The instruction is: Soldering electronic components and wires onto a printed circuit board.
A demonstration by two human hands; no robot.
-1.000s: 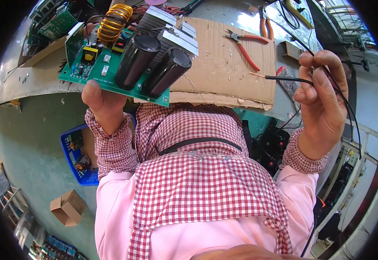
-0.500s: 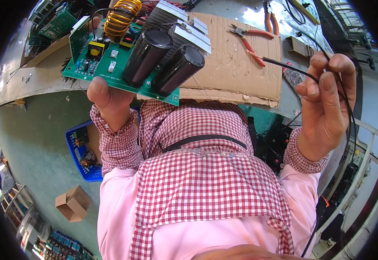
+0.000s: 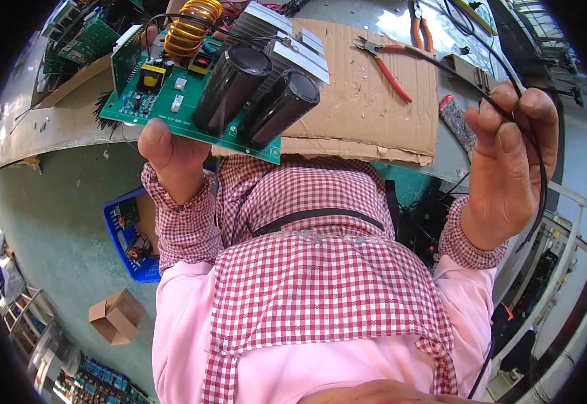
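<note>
My left hand (image 3: 172, 151) is closed on the near edge of a green circuit board (image 3: 189, 124), thumb on its face, holding it tilted. On the board stand two large black capacitors (image 3: 234, 87), a yellow-wound toroidal coil (image 3: 191, 28) and a silver finned heat sink (image 3: 297, 57). To the right, my right hand (image 3: 509, 155) pinches a black cable (image 3: 465, 77) between thumb and fingers. One end of the cable stretches left over the bench; the rest loops down behind the hand. Red-handled side cutters (image 3: 394, 75) lie on a cardboard sheet (image 3: 354, 101) between my hands.
Orange-handled pliers (image 3: 421, 30) lie at the back of the bench. A box holding green boards (image 3: 88, 50) stands at the far left. Below are a blue crate (image 3: 144, 271) and a small open cardboard box (image 3: 118, 316). A metal rail (image 3: 563, 249) runs on the right.
The cable's free end has swung up and away, from beside the lower cutter handle to near the upper one. My right hand has shifted slightly; the board has barely moved.
</note>
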